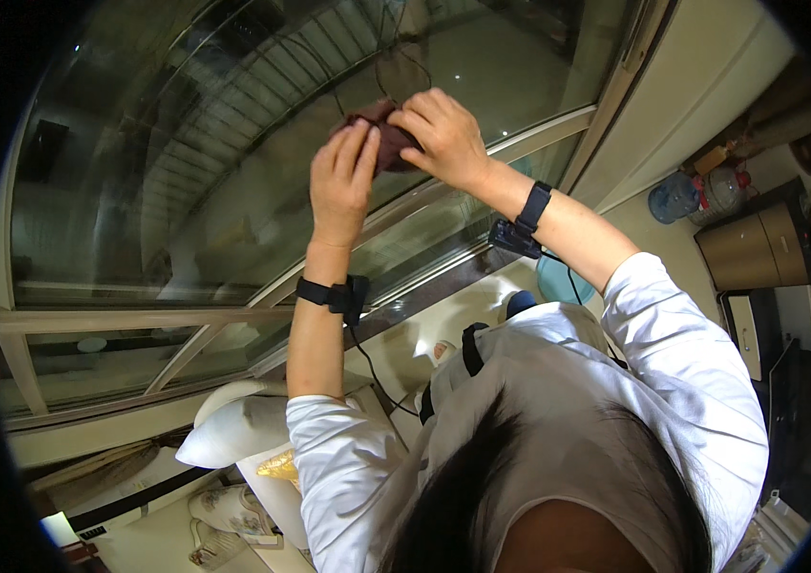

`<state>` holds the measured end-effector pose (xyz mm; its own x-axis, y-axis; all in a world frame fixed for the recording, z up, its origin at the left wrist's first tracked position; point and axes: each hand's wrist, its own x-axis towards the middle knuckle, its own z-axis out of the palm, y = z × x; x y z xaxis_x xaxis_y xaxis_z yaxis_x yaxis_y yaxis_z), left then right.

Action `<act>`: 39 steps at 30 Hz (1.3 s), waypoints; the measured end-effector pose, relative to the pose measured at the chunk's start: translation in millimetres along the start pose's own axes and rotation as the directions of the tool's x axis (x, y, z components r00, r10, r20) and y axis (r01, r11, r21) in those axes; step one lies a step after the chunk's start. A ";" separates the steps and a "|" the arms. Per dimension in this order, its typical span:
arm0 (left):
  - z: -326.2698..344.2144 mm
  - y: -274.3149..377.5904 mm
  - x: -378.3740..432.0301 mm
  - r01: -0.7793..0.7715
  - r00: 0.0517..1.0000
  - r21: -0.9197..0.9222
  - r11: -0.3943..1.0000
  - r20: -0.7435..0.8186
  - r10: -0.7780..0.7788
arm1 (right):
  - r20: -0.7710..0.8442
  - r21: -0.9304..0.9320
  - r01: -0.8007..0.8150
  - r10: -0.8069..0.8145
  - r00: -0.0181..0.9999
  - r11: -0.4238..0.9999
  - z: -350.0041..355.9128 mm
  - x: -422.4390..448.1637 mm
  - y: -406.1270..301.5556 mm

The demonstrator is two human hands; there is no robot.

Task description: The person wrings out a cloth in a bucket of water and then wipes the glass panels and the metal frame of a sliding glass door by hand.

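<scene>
A crumpled dark maroon cloth (392, 147) is between my two hands, in front of the large glass pane (248, 165) of a framed door or window. My left hand (341, 179) has its fingers together over the cloth's left side. From the right, my right hand (444, 136) pinches the cloth's upper edge with bent fingers. Part of the cloth is hidden under my fingers. Whether it presses on the glass is hard to tell. Both wrists carry black straps with small devices and cables.
A pale frame rail (140, 317) crosses below the pane. At right stand a light blue round basin or stool (564, 278), large plastic water bottles (717, 197) and a brown-gold cabinet or bin (760, 247). White seating (244, 422) is at lower left. Cables hang from both wrists.
</scene>
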<state>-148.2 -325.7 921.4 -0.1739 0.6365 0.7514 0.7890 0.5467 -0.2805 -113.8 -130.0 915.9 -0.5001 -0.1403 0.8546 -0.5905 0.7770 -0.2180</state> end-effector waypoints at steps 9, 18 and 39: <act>-3.9 -17.9 -40.0 -0.025 1.000 0.021 0.999 0.012 0.024 | -0.027 -0.038 0.017 -0.018 0.999 0.999 35.2 -15.3 -17.8; 17.8 -9.3 -148.5 0.067 0.979 -0.096 0.993 0.197 -0.047 | 0.281 -0.100 -0.123 0.147 0.948 0.987 105.2 -91.1 -44.1; -63.0 -80.1 -231.1 0.174 0.971 -0.081 0.981 0.179 -0.158 | 0.275 -0.023 -0.038 0.043 0.960 0.999 177.5 -57.7 -150.3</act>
<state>-134.1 -550.8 807.8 -0.3986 0.6291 0.6673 0.7918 0.6033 -0.0957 -108.6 -347.6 815.7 -0.6800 -0.2704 0.6815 -0.5562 0.7958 -0.2393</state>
